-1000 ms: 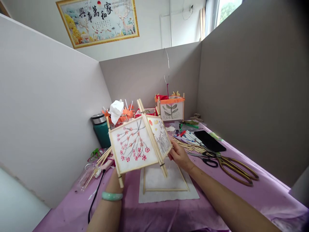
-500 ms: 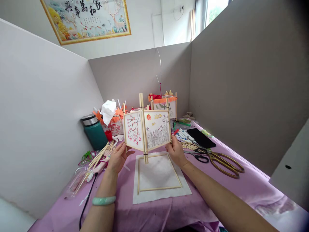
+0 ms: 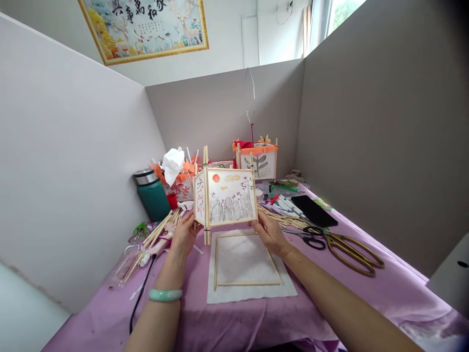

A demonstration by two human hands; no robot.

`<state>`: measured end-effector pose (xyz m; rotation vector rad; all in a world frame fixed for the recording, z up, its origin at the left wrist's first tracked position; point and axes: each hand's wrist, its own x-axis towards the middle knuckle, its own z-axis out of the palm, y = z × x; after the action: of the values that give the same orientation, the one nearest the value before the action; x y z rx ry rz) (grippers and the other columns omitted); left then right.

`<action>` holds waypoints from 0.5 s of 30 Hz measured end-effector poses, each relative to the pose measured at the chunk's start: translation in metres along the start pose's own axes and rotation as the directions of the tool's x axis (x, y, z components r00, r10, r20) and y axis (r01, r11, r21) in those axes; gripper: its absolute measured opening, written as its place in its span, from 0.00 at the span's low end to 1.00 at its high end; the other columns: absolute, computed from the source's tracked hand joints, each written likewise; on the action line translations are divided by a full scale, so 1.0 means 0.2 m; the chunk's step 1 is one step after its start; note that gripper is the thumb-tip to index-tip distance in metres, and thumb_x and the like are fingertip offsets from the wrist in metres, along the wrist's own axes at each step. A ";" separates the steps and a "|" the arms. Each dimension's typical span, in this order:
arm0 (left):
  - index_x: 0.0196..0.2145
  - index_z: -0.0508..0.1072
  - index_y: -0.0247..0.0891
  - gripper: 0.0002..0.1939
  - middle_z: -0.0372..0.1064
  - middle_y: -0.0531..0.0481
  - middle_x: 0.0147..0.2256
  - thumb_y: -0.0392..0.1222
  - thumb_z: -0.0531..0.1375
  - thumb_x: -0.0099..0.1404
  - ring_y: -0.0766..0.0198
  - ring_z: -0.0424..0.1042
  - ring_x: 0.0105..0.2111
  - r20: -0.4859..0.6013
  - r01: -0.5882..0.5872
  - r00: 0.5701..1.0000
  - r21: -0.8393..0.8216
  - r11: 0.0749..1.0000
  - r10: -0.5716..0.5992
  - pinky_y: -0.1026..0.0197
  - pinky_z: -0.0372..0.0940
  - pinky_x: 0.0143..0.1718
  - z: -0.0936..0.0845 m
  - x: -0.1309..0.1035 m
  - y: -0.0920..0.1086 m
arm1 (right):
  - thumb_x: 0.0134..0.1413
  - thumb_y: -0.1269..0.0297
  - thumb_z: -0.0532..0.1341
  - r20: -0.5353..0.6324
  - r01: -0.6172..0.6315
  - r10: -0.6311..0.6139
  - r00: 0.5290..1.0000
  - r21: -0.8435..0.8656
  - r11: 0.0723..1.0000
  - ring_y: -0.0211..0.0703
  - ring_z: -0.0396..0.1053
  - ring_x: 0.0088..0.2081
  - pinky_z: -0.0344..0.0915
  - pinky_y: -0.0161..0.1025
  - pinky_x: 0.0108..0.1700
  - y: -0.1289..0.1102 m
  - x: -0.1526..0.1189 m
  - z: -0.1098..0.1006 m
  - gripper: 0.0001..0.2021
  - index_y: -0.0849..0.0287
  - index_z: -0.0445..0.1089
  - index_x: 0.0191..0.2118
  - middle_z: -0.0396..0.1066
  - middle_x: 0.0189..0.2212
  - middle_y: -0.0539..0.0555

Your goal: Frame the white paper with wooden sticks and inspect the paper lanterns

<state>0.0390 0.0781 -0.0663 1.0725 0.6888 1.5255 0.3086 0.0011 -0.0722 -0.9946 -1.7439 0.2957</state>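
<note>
Between my two hands I hold up a paper lantern frame [image 3: 231, 198] of wooden sticks with drawn paper panels. Its wide panel, with a red sun, yellow clouds and dark hills, faces me; the narrow-looking left panel has red blossoms. My left hand [image 3: 185, 234] is closed on its lower left edge, and my right hand [image 3: 269, 232] grips the lower right corner. Below it, a white paper sheet [image 3: 249, 294] lies on the table, bearing a square stick frame [image 3: 249, 283]. The far side of the lantern is hidden.
At left stand a green bottle [image 3: 152, 198], loose sticks [image 3: 157, 232] and a pink corded tool [image 3: 160, 245]. On the right lie black scissors [image 3: 313, 239], gold-handled scissors [image 3: 353, 252], a black phone [image 3: 314, 210] and markers [image 3: 289, 206]. A decorated lantern [image 3: 258, 161] stands behind. Grey partitions [image 3: 227, 110] enclose the table.
The lantern frame has turned in my hands, so the sun-and-hills panel now faces me more squarely and the blossom panel looks narrower. My view has shifted slightly left.
</note>
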 end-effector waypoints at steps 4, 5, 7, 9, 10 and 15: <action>0.36 0.77 0.38 0.13 0.75 0.47 0.36 0.40 0.66 0.50 0.60 0.73 0.35 -0.040 0.063 0.997 -0.009 0.998 -0.063 0.59 0.66 0.37 0.02 -0.01 0.01 | 0.62 0.55 0.50 0.006 0.009 -0.009 1.000 -0.001 1.000 0.39 0.60 0.27 0.57 0.36 0.31 0.00 0.00 0.01 0.13 0.58 0.64 0.39 0.62 0.25 0.50; 0.37 0.77 0.38 0.13 0.75 0.46 0.36 0.39 0.66 0.50 0.59 0.73 0.35 -0.041 0.075 0.996 -0.003 0.997 -0.075 0.59 0.66 0.38 0.03 -0.01 0.01 | 0.62 0.55 0.50 0.007 0.016 -0.016 1.000 -0.003 1.000 0.39 0.60 0.26 0.56 0.36 0.31 0.00 0.00 0.01 0.13 0.58 0.64 0.39 0.62 0.25 0.50; 0.37 0.77 0.38 0.15 0.75 0.46 0.37 0.39 0.67 0.49 0.58 0.73 0.37 -0.047 0.081 0.996 0.009 0.997 -0.080 0.58 0.66 0.38 0.03 -0.01 0.00 | 0.62 0.56 0.50 0.006 0.030 -0.030 1.000 -0.011 0.999 0.39 0.59 0.26 0.56 0.36 0.31 0.00 0.00 0.01 0.12 0.58 0.64 0.38 0.61 0.25 0.49; 0.38 0.77 0.38 0.16 0.75 0.46 0.38 0.40 0.67 0.49 0.58 0.73 0.37 -0.066 0.067 0.996 0.014 0.998 -0.066 0.59 0.65 0.39 0.03 -0.01 0.00 | 0.62 0.56 0.50 0.000 0.042 -0.042 0.999 -0.021 0.999 0.39 0.58 0.26 0.56 0.36 0.31 0.00 0.01 0.01 0.12 0.58 0.64 0.37 0.60 0.24 0.49; 0.38 0.77 0.39 0.16 0.75 0.46 0.38 0.40 0.67 0.49 0.59 0.73 0.37 -0.076 0.057 0.996 0.016 0.998 -0.056 0.59 0.65 0.39 0.03 -0.01 -0.01 | 0.62 0.56 0.50 0.001 0.047 -0.047 0.999 -0.027 0.999 0.39 0.58 0.26 0.56 0.36 0.31 0.00 0.01 0.01 0.12 0.58 0.64 0.37 0.60 0.24 0.49; 0.38 0.77 0.38 0.18 0.75 0.49 0.38 0.40 0.69 0.46 0.63 0.72 0.36 -0.118 0.015 0.993 -0.011 1.000 -0.017 0.62 0.64 0.40 0.03 -0.01 0.00 | 0.61 0.57 0.51 0.019 0.037 -0.037 0.999 -0.012 0.999 0.39 0.60 0.26 0.57 0.36 0.31 0.00 0.01 0.01 0.11 0.58 0.65 0.36 0.62 0.24 0.50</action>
<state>0.0451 0.0760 -0.0643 0.9732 0.7683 1.5863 0.3068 0.0021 -0.0717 -0.9700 -1.7809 0.2721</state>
